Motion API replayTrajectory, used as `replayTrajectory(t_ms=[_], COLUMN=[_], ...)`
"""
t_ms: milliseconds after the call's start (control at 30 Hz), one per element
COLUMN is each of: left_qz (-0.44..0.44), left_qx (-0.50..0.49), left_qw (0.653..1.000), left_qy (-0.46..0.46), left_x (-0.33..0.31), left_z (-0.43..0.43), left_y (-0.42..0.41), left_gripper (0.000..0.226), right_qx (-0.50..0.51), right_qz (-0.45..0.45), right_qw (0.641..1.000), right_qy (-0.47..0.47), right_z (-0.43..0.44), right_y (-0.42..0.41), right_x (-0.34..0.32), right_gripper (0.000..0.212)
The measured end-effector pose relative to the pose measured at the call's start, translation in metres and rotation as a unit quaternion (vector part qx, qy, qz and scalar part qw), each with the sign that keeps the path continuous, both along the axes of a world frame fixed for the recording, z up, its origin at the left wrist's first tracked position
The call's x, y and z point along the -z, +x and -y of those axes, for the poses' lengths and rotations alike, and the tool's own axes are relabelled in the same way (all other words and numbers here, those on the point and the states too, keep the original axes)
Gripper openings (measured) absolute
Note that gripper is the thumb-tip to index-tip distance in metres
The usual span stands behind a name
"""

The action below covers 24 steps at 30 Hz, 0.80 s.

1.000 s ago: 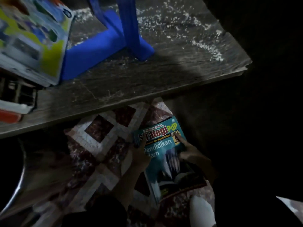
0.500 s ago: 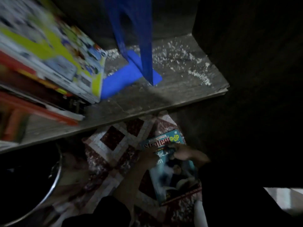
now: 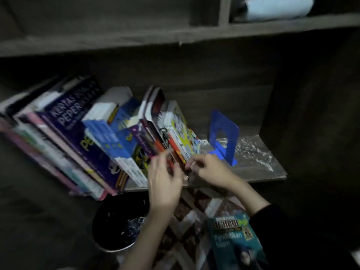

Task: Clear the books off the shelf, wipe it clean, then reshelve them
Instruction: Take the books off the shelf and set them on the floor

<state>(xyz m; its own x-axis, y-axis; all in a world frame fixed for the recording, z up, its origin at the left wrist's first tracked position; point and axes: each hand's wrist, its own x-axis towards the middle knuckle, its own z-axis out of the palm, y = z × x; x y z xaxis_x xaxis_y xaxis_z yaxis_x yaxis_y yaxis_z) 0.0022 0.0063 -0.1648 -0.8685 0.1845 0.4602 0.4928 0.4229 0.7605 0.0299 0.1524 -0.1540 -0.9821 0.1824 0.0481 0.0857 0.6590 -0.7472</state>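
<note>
One row of books (image 3: 93, 137), mixed sizes, stands on the lower shelf (image 3: 253, 168) and leans as a block, tops tipped to the left.

Item at the row's right end: yellow-covered book (image 3: 183, 133), its lower corner at the shelf's front edge.

Right hand (image 3: 208, 170): fingers curled at that lower corner, apparently pinching it; blur keeps this from being certain.

Left hand (image 3: 165, 182): just beside the right, fingers spread loosely against the bottom edges of the red-spined books next in the row. Whether it grasps anything cannot be told.

Step in hand, by judgement: clearing. Most of the row is on the shelf and wiping has not begun. The next move calls for a firm hold on the end books, then drawing them forward and out while the leaning remainder is kept from sliding.

Teal book (image 3: 233, 244): one, flat on the floor, below and to the right of both hands, touched by neither.

Bookend (image 3: 224, 133): blue, upright, near the right end of the row but apart from it.

White dust (image 3: 251, 151): scattered over the bare right part of the shelf.

Bin (image 3: 116, 227): dark, round, on the floor under the shelf edge, beside a patterned mat (image 3: 194, 211).

Pale bundle (image 3: 276, 6): in the upper compartment, blurred.
</note>
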Motion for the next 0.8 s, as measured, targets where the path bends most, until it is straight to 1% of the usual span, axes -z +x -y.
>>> replayTrajectory(t_ms=[67, 100, 167, 200, 233, 300, 367, 433, 500, 533, 633, 667, 733, 800], left_qz=[-0.069, -0.08, -0.052, -0.028, -0.013, 0.018, 0.006, -0.045, -0.052, -0.055, -0.122, -0.129, -0.113, -0.101], left_qx=[-0.069, -0.091, -0.072, -0.047, -0.019, -0.01, -0.041, -0.075, -0.073, -0.062, -0.027, -0.021, -0.024, -0.041], left_qw=[0.995, 0.993, 0.996, 0.998, 1.0, 0.999, 0.998, 0.989, 0.982, 0.983, 0.985, 0.985, 0.989, 0.99], left_qy=[0.003, -0.001, -0.001, -0.011, -0.018, -0.03, -0.044, -0.119, -0.167, -0.164, -0.123, -0.111, -0.094, -0.094], left_x=[-0.029, -0.043, -0.059, -0.061, -0.063, -0.063, -0.059, -0.052, -0.044, -0.04, -0.031, -0.029, -0.029, -0.029], left_z=[0.011, 0.016, 0.019, 0.016, 0.012, 0.006, -0.003, -0.015, -0.027, -0.031, -0.039, -0.041, -0.047, -0.052], left_y=[-0.012, -0.021, -0.035, -0.039, -0.039, -0.043, -0.046, -0.045, -0.041, -0.038, -0.034, -0.035, -0.035, -0.034], left_gripper=[0.053, 0.061, 0.077, 0.084, 0.09, 0.097, 0.099, 0.096, 0.095, 0.096, 0.106, 0.108, 0.113, 0.117], right_qx=[0.051, 0.069, 0.07, 0.064, 0.059, 0.058, 0.065, 0.063, 0.055, 0.056, 0.067, 0.074, 0.08, 0.079], right_qz=[-0.077, -0.098, -0.088, -0.066, -0.043, -0.009, 0.002, -0.018, -0.036, -0.04, -0.08, -0.096, -0.12, -0.122], right_qw=[0.995, 0.991, 0.988, 0.99, 0.992, 0.994, 0.994, 0.995, 0.995, 0.994, 0.988, 0.985, 0.981, 0.979], right_qy=[-0.034, -0.059, -0.101, -0.105, -0.103, -0.095, -0.088, -0.079, -0.078, -0.082, -0.111, -0.121, -0.133, -0.142], right_z=[0.014, 0.019, 0.026, 0.028, 0.03, 0.032, 0.032, 0.031, 0.029, 0.029, 0.024, 0.022, 0.019, 0.018], right_y=[-0.017, -0.025, -0.038, -0.043, -0.048, -0.052, -0.051, -0.049, -0.046, -0.044, -0.042, -0.041, -0.039, -0.038], right_x=[-0.016, -0.018, -0.014, -0.008, -0.001, 0.011, 0.021, 0.029, 0.036, 0.038, 0.043, 0.043, 0.046, 0.051], right_gripper=[0.022, 0.028, 0.063, 0.08, 0.093, 0.106, 0.107, 0.105, 0.104, 0.103, 0.098, 0.098, 0.096, 0.094])
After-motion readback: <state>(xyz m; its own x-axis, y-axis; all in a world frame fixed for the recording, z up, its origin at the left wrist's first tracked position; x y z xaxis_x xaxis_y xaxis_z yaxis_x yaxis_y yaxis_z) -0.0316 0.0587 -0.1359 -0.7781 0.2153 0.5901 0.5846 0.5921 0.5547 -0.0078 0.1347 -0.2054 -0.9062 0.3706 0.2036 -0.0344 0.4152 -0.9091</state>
